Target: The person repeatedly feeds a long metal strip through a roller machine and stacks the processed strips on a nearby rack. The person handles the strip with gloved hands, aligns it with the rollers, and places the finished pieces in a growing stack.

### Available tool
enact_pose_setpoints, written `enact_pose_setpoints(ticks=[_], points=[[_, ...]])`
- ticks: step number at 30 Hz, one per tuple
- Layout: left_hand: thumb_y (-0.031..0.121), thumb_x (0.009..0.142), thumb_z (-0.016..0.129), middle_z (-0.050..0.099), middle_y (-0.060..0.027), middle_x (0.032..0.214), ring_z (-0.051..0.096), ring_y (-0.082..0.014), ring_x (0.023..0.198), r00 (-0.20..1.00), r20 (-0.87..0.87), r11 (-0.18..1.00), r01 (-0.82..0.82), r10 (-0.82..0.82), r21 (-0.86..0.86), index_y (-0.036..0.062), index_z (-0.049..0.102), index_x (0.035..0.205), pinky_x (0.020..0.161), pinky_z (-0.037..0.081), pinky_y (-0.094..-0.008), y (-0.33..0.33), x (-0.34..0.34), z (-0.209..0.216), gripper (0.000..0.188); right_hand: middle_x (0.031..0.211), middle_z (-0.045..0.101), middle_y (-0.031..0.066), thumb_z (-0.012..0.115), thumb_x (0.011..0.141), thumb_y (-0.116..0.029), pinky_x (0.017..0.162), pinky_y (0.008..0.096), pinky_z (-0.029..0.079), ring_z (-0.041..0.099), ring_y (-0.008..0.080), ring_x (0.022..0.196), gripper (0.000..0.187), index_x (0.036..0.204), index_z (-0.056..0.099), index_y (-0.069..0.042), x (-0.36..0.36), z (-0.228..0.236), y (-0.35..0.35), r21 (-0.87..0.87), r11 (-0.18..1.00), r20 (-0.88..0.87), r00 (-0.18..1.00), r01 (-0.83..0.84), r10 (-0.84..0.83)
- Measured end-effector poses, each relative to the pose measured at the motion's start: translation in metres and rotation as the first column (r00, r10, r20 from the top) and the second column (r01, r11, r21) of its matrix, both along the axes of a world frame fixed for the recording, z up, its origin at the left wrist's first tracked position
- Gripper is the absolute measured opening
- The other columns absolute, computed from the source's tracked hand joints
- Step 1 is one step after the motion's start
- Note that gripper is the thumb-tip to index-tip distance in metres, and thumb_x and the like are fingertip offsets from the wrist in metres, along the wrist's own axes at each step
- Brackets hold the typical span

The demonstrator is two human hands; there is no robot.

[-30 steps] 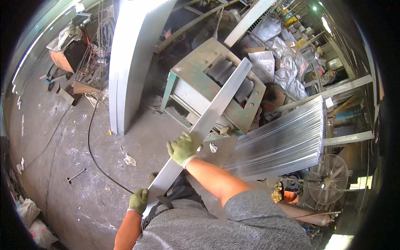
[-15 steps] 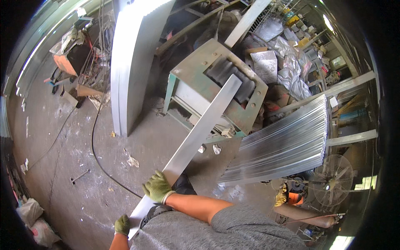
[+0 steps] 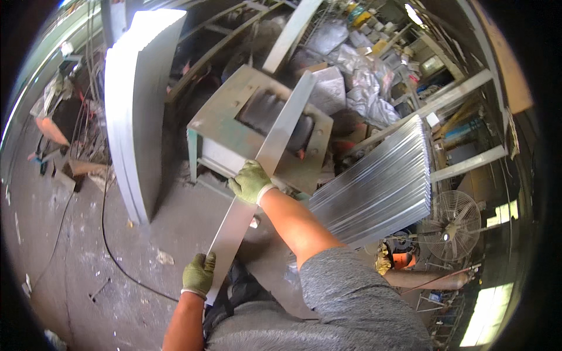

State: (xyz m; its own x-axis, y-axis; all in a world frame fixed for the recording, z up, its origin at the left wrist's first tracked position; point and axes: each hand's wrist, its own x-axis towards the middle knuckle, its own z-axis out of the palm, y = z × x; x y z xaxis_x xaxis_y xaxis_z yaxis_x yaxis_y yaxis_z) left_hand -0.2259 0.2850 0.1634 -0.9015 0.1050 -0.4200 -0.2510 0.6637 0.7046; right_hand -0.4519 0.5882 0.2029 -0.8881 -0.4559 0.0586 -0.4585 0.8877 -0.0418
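Note:
A long flat metal strip [image 3: 230, 229] slants from my waist up and away to the right. Its far part lies across the dark opening in the top of a worn green-grey machine [image 3: 225, 114]. Near the strip's middle, my right hand [image 3: 250, 181], in a green work glove, is closed over it with the fingers at the left edge. My left hand [image 3: 199, 274], gloved alike, grips the left edge close to the near end. Both palms are hidden. Whether the strip touches the machine top is hard to tell.
Tall pale metal panels [image 3: 137, 117] stand left of the machine. At right lies a stack of long metal strips [image 3: 374, 181], with a round fan [image 3: 451, 225] beyond it. A black cable [image 3: 117, 260] crosses the floor. Crumpled silvery sheeting [image 3: 369, 88] lies behind the machine.
Both hands and the strip have moved forward, so the strip reaches farther over the machine. My view has shifted, and the machine appears farther left.

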Motion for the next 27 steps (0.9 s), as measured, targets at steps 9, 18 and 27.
enact_pose_setpoints(ticks=[9, 18, 27], points=[[0.058, 0.111, 0.057, 0.078, -0.0244, 0.096, 0.074, -0.0511, 0.095, 0.98, 0.101, 0.979, -0.159, 0.172, -0.125, 0.0088, 0.079, 0.102, 0.082, 0.057, -0.0592, -0.145, 0.174, -0.048, 0.055, 0.081, 0.077, 0.0098, 0.062, 0.103, -0.034, 0.116, 0.0543, 0.043, 0.072, 0.0312, 0.092, 0.04, 0.074, 0.079, -0.012, 0.176, -0.058, -0.159, -0.202, 0.978, 0.093, 0.993, -0.056, 0.076], [0.056, 0.108, 0.062, 0.077, -0.0236, 0.093, 0.074, -0.0495, 0.092, 0.968, 0.11, 0.961, -0.2, 0.224, -0.192, 0.0093, 0.08, 0.099, 0.078, 0.058, -0.056, -0.226, 0.273, -0.033, 0.051, 0.081, 0.075, 0.0066, 0.063, 0.104, -0.035, 0.116, 0.0536, 0.041, 0.071, 0.0291, 0.094, 0.038, 0.076, 0.078, -0.013, 0.261, -0.05, -0.23, -0.323, 0.942, 0.19, 0.97, -0.086, 0.154], [0.065, 0.1, 0.07, 0.078, -0.0242, 0.09, 0.078, -0.0458, 0.086, 0.943, 0.018, 0.935, -0.326, 0.332, -0.142, 0.0092, 0.084, 0.097, 0.074, 0.06, -0.0515, -0.267, 0.28, -0.016, 0.058, 0.137, 0.069, 0.0198, 0.08, 0.093, -0.017, 0.109, 0.0538, 0.053, 0.066, 0.0436, 0.125, 0.04, 0.129, 0.069, -0.004, 0.235, -0.01, -0.213, -0.731, 0.681, 0.009, 0.997, -0.043, 0.073]])
